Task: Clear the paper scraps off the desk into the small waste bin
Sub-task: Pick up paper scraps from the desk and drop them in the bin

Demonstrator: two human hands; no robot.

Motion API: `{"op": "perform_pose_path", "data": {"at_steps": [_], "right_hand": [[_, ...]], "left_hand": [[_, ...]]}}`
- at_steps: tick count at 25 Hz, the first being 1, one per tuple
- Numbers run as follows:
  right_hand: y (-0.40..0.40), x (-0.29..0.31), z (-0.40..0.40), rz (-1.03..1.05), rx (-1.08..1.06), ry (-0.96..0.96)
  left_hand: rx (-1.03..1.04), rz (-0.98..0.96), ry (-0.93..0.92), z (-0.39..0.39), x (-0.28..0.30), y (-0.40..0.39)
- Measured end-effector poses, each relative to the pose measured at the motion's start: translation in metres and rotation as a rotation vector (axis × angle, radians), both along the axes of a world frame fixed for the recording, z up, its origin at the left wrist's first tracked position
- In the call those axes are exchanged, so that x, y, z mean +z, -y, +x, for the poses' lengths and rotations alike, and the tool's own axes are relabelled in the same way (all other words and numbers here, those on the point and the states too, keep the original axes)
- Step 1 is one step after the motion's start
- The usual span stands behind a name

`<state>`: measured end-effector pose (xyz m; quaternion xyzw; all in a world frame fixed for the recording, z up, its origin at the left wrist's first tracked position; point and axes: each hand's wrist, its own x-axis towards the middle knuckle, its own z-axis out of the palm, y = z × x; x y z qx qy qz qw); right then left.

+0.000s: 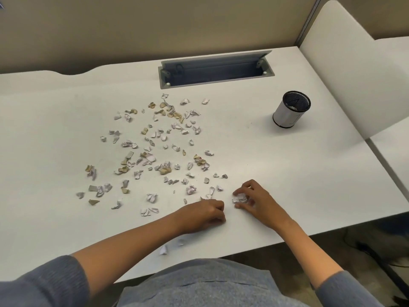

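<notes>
Crumpled white and tan paper scraps [155,151] litter the smooth white desk [287,173]. Right hand [254,199] pinches 1 wad; left hand [203,212] curls closed, contents hidden. Cylindrical mesh-lined bin [291,109] stands well apart.

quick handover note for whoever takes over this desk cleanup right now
Right hand: fingers curled around a small clump of scraps on the desk.
Left hand: loosely closed near the front edge; any contents hidden.
Waste bin: upright, far right.
Done: almost nothing.
Left: the main scatter of scraps mid-desk, and a few by the front edge.
</notes>
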<state>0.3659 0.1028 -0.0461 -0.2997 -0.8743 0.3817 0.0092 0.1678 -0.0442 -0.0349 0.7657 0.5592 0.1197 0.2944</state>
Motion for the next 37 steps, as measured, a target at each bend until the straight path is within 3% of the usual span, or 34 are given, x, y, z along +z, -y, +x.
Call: {"op": "perform_pose_path", "data": {"at_steps": [3,6,10,12,14,17,19,25,29,31,34,37], "right_hand": [[0.01,-0.001,-0.007,0.006,-0.011,-0.059],[0.021,0.0,-0.017,0.027,-0.004,-0.056],[0.021,0.01,-0.026,-0.183,-0.323,-0.151],[0.017,0.017,-0.03,-0.461,-0.592,-0.304],[0.014,0.023,-0.034,-0.93,-0.797,-0.555],[0.014,0.031,-0.042,-1.536,-0.876,-0.743],[0.016,0.034,-0.051,-1.686,-0.87,-0.734],[0.006,0.035,-0.08,-1.715,-0.776,-0.631],[-0.006,0.035,-0.085,-1.738,-0.822,-0.58],[-0.018,0.037,-0.081,-1.722,-0.928,-0.623],[-0.036,0.04,-0.071,-1.68,-0.996,-0.68],[-0.046,0.039,-0.065,-1.646,-1.002,-0.697]], "left_hand": [[0.077,0.006,-0.001,0.002,-0.001,-0.002],[0.291,0.014,0.073,0.004,-0.003,0.001],[0.597,0.015,0.195,-0.004,0.006,-0.002],[0.701,0.023,0.224,-0.012,0.013,-0.006],[0.776,0.045,0.229,-0.017,0.021,-0.012],[0.836,0.071,0.277,-0.016,0.033,-0.024],[0.838,0.094,0.319,-0.011,0.041,-0.031],[0.817,0.125,0.446,0.005,0.059,-0.054],[0.927,0.179,0.403,-0.009,0.059,-0.068],[0.898,0.012,0.243,-0.02,0.05,-0.063],[0.657,-0.303,0.043,-0.024,0.027,-0.041],[0.545,-0.317,0.04,-0.028,0.016,-0.028]]}}
